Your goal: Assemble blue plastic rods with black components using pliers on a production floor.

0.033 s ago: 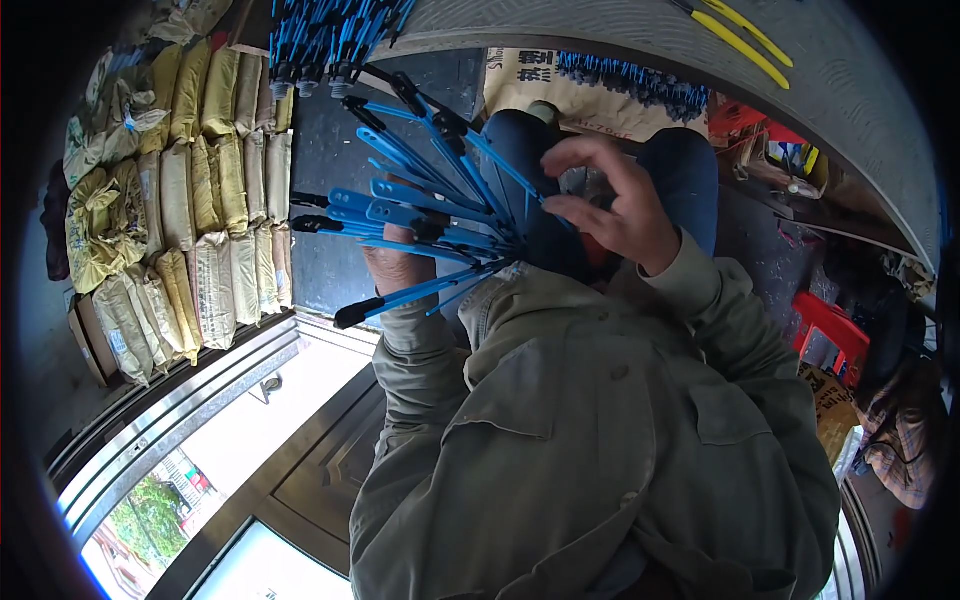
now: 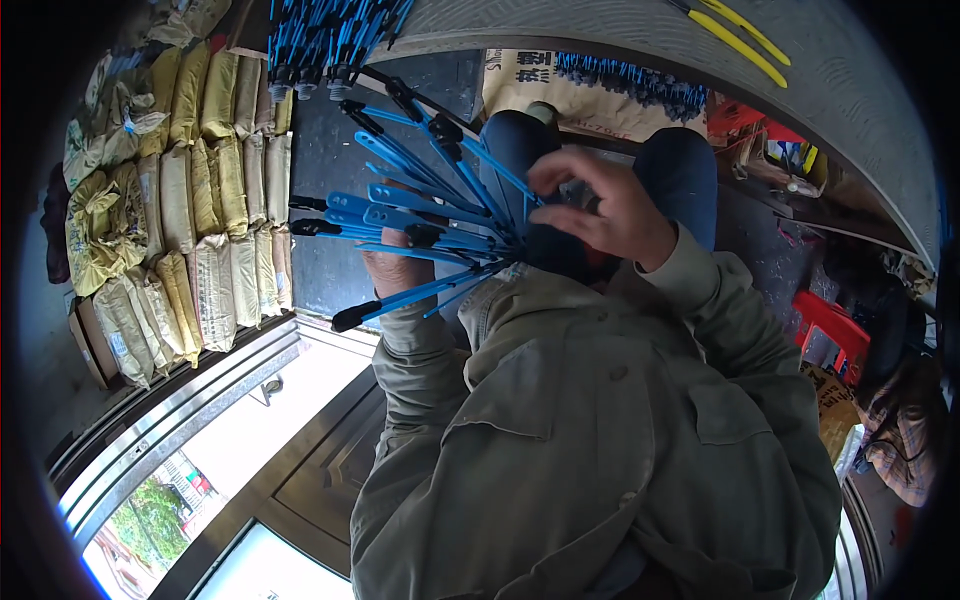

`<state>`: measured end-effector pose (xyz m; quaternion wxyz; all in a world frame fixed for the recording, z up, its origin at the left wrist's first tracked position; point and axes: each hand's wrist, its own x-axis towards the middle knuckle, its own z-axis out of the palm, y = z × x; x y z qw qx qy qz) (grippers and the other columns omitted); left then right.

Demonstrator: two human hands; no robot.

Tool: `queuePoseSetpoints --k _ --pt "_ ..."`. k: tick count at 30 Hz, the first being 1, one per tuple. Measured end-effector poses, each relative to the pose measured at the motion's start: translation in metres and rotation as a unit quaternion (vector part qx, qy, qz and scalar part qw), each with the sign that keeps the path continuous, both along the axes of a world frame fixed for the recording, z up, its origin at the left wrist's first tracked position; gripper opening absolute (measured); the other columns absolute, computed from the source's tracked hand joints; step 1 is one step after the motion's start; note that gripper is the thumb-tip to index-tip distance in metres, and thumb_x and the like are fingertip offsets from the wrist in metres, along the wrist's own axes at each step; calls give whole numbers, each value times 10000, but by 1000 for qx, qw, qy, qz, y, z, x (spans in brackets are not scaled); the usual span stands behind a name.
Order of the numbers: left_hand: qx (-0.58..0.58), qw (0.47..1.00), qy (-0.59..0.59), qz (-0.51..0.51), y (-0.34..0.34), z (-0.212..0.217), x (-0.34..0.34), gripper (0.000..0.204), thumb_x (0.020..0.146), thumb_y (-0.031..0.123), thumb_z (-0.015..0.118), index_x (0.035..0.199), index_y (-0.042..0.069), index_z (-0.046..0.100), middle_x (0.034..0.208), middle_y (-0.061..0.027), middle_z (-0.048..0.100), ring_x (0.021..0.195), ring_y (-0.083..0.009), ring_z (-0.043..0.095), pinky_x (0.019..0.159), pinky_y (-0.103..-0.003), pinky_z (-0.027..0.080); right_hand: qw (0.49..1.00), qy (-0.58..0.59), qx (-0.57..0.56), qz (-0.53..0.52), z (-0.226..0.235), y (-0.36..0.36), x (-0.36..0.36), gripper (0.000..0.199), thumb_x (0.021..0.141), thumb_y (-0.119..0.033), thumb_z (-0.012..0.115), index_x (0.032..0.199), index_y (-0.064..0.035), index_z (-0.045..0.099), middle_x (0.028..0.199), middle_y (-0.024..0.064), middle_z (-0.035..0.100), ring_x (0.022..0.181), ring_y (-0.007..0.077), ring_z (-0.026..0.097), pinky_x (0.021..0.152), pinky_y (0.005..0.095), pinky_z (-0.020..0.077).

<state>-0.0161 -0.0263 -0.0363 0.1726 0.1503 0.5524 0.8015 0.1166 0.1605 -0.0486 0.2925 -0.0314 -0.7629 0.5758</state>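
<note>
A fanned-out bundle of blue plastic strips with black tips (image 2: 455, 215) spreads above my lap. My left hand (image 2: 398, 262) is closed around it from beneath, its fingers mostly hidden by the strips. Some strips end in flat blue tabs with small holes. At the right side of the bundle is my right hand (image 2: 605, 205), thumb and fingers apart around the end of one slanting strip. Whether its thumb touches that strip I cannot tell.
Upright bundles of similar strips (image 2: 325, 45) stand at the bench's left end. Yellow-handled pliers (image 2: 740, 42) lie on the grey bench (image 2: 560, 25). More strips lie on a brown paper sack (image 2: 520, 95) below it. Stacked sacks (image 2: 190, 190) line the left; a red plastic stool (image 2: 835, 330) stands right.
My right hand has shifted slightly left, closer in around the end of the slanting strip. The bundle and my left hand have barely moved.
</note>
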Motion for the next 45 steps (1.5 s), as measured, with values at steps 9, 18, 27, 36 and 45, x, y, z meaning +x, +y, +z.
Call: queuePoseSetpoints --k 9,18,27,36,45 --pt "-20 996 39 -76 -28 -19 -22 167 864 165 564 964 31 562 840 -82 610 709 -167 604 575 -278 506 973 -159 151 69 40 35 30 370 756 -111 687 1079 -14 536 976 116 597 877 228 600 745 306 465" --pt "-172 948 175 -204 -25 -31 -3 241 816 253 636 878 24 599 787 -76 628 653 -164 590 574 -246 476 985 46 -44 157 5 14 -17 769 746 -267 719 1345 -27 302 1293 161 419 1213 273 413 1003 375 320" --pt "7 947 140 -291 6 21 17 308 640 211 814 805 25 633 713 -62 638 688 -160 629 598 -264 473 943 56 -91 316 21 -10 -13 721 725 -386 722 1250 6 424 1232 192 465 1118 299 475 939 375 369" --pt "-56 942 185 -275 11 21 21 289 650 171 810 807 24 616 709 -46 638 639 -102 606 571 -245 464 956 30 -157 245 42 -13 -10 276 737 -143 730 932 -25 573 909 89 542 809 151 553 708 304 431" --pt "-65 918 110 -375 4 30 6 135 801 121 679 834 10 610 713 -74 632 633 -127 611 575 -261 468 939 -60 -179 286 54 -11 -15 146 758 -84 686 793 -27 556 792 54 520 704 128 518 647 257 395"
